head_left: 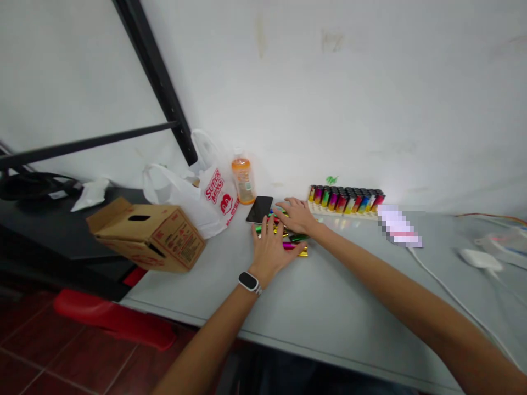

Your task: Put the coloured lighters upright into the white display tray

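Note:
My left hand [268, 249], with a band-type watch [248, 281] on its wrist, lies over a small pile of shiny coloured pieces [290, 246] that look like loose lighters. Its fingers are spread and the thumb points right. From the far right side of the pile, my right hand [297, 215] reaches across with fingers stretched out and touching it. Both palms hide much of the pile; gold, magenta and green pieces show between and beside the fingers. Just behind my left fingertips lies a dark-screened phone [261, 209].
Upright multicoloured lighters [341, 201] fill a pale rack [325, 210] by the wall. An orange drink bottle [244, 178], white plastic bag [206, 203] and cardboard box [144, 236] stand left. Rightward lie a blurred-out device [399, 226] with a white cable [444, 288] and a white adapter [481, 259].

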Demonstrator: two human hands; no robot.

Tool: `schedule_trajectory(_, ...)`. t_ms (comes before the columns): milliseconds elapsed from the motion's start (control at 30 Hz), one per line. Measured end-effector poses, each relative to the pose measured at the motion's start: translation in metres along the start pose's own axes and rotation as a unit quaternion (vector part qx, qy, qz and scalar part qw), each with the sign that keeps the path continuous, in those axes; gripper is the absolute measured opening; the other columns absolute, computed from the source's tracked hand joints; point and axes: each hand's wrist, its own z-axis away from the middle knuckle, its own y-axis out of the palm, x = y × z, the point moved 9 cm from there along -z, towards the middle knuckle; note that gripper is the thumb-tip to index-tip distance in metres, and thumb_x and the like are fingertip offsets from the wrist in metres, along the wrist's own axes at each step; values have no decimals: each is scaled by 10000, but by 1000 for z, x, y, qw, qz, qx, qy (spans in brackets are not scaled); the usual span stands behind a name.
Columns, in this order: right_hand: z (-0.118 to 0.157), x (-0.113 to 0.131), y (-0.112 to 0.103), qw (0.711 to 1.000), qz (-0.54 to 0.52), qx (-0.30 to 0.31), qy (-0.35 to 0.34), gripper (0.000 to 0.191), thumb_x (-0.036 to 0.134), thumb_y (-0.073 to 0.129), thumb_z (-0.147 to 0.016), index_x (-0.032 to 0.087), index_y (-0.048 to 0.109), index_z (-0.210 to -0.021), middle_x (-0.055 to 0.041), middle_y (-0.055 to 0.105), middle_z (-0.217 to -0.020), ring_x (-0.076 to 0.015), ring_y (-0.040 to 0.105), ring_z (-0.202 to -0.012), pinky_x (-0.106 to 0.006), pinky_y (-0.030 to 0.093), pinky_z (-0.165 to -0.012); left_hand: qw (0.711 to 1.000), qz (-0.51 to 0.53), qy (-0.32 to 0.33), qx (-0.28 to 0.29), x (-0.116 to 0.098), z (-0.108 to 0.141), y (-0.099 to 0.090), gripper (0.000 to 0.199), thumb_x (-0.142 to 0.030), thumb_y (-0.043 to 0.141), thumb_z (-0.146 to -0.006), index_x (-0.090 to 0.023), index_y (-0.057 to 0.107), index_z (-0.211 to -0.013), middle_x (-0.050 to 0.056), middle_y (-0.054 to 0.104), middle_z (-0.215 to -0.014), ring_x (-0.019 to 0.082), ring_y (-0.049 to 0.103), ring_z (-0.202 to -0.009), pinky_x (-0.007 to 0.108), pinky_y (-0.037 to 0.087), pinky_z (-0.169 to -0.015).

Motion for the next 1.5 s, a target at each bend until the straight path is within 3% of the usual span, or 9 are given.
schedule_trajectory(233,-5,3,21,998,9,53,-27,514,549,279,-1044,337,565,-1415,-129,574,-1403,-320,462,-1330,-582,323,-1061,998,46,4,37,7,1,11,891,-822,439,-836,-220,441,-1494,198,393,-1587,384,321,-1485,659,153,-1207)
schedule_trajectory(567,49,-6,3,999,10,24,-38,473,465,264,-1067,316,577,-1388,-103,602,-1356,-284,496,-1272,-514,356,-1042,994,51,79,53,-29,21,3,812,-757,477,-876,-195,467,-1462,206,406,-1566,345,330,-1478,637,171,-1214)
schedule_trajectory(700,78,-31,-13,1000,-1,9,2,480,471,260,-1068,313,563,-1406,-101,607,-1338,-272,512,-1262,-483,368,-1025,988,59,133,58,-61,21,7,766,-715,478,-903,-157,494,-1427,218,427,-1536,341,351,-1459,611,199,-1214)
schedule_trajectory(900,114,-92,-41,998,6,-11,61,468,442,283,-1068,292,592,-1386,-98,616,-1318,-269,527,-1238,-467,370,-1018,974,88,204,53,-121,5,20,669,-673,461,-932,-175,526,-1374,189,469,-1486,317,405,-1409,554,237,-1212)
schedule_trajectory(1100,129,-146,-60,993,-11,-36,111,455,412,307,-1069,230,629,-1333,-110,627,-1321,-262,508,-1266,-463,340,-1066,963,103,245,50,-172,-19,32,590,-639,471,-942,-181,569,-1299,172,514,-1422,305,443,-1356,500,298,-1175)
schedule_trajectory(1200,126,-158,-67,992,-40,-52,105,415,375,341,-1062,207,634,-1305,-100,641,-1293,-231,520,-1255,-429,324,-1098,964,110,236,46,-180,-28,34,580,-613,536,-916,-193,551,-1315,155,537,-1386,307,467,-1319,485,344,-1131)
schedule_trajectory(1300,126,-164,-79,993,-51,-61,91,371,271,381,-1030,194,643,-1281,-102,632,-1265,-218,536,-1231,-402,354,-1080,968,128,211,43,-177,-37,32,445,-458,580,-915,-201,567,-1278,123,571,-1339,297,499,-1270,478,376,-1090)
schedule_trajectory(1367,131,-170,-91,992,-34,-69,99,350,222,433,-981,195,660,-1246,-109,620,-1246,-235,540,-1217,-408,385,-1048,970,146,190,39,-174,-46,30,300,-325,560,-915,-203,609,-1184,104,598,-1284,287,523,-1232,471,405,-1052)
schedule_trajectory(1500,152,-183,-108,987,40,-44,149,298,227,541,-886,190,704,-1133,-138,626,-1195,-304,554,-1168,-449,436,-961,970,195,142,24,-168,-63,25,147,-215,497,-921,-206,640,-953,83,655,-1091,271,581,-1103,451,455,-976)
